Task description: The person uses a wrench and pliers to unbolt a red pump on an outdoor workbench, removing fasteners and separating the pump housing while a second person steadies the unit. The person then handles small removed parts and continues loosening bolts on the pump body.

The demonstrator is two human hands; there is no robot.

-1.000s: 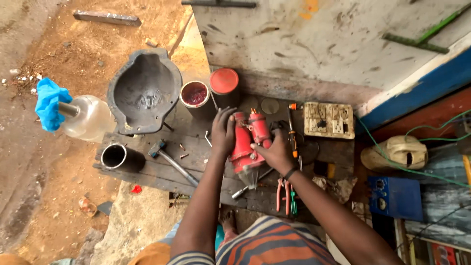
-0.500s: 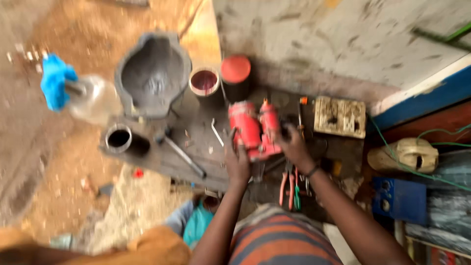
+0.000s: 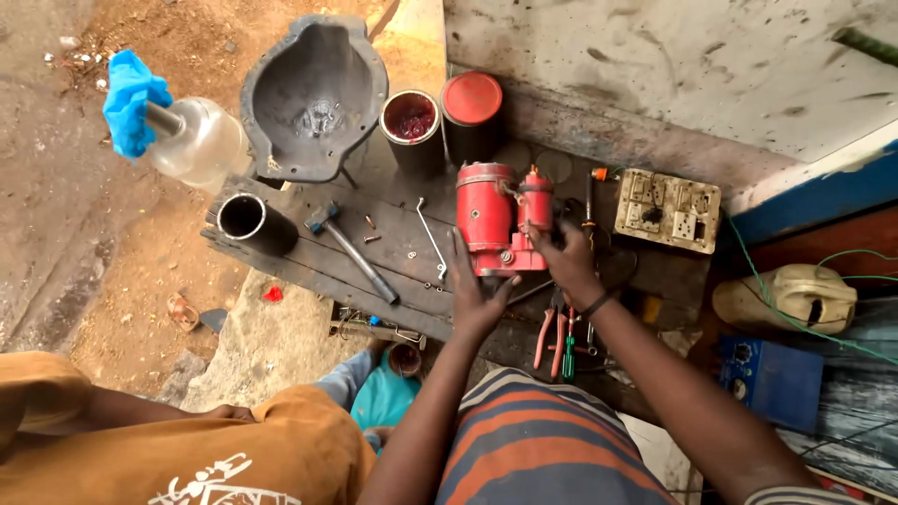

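The red cylindrical metal motor (image 3: 500,220) lies near the middle of the dark wooden bench (image 3: 393,271), toward its far edge. The right hand (image 3: 566,262) grips its near right end, fingers closed around the housing, seemingly to steady it. The left hand (image 3: 472,295) rests spread flat against the bench beside the motor's near side, holding nothing. A steel hammer (image 3: 351,248) lies to the left; red-handled pliers (image 3: 552,337) sit at the near edge. A second ago both hands clasped the motor; now the left has come off it.
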